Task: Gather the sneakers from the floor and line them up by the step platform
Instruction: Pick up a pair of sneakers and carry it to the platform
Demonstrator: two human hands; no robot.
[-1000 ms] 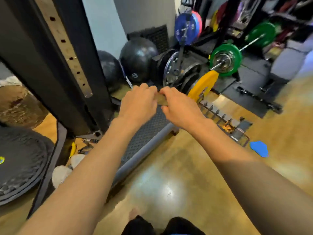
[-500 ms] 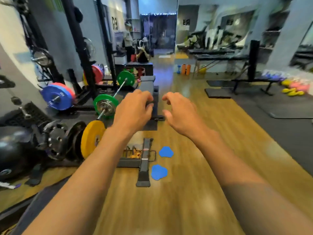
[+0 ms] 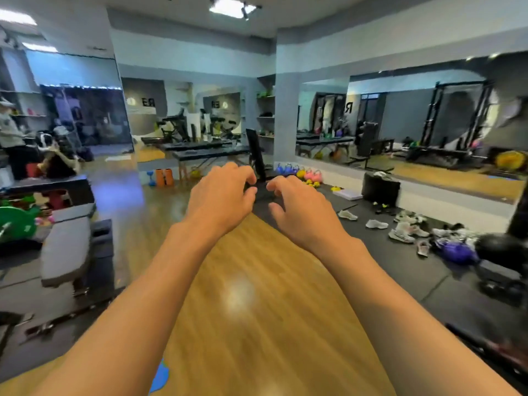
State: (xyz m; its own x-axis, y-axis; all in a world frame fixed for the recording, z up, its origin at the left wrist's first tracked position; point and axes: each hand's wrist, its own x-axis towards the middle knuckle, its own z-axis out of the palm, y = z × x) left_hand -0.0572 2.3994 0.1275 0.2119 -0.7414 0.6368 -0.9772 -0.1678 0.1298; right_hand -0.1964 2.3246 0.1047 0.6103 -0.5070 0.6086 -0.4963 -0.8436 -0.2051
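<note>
Sneakers [image 3: 405, 228] are now showing at the right middle of the frame, as my view is swinging off the weight plates toward the open room. They are lying scattered on the black mat [image 3: 428, 284], well apart from me. My left hand [image 3: 220, 201] and right hand [image 3: 300, 212] are reaching ahead, fingers loosely curled, holding nothing, so gathering is only beginning.

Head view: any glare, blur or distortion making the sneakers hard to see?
Head view: a glare patch sits on the wood floor; the wide lens bends the edges; the sneakers are small and smeared; the left hand and right hand look sharper.
</note>
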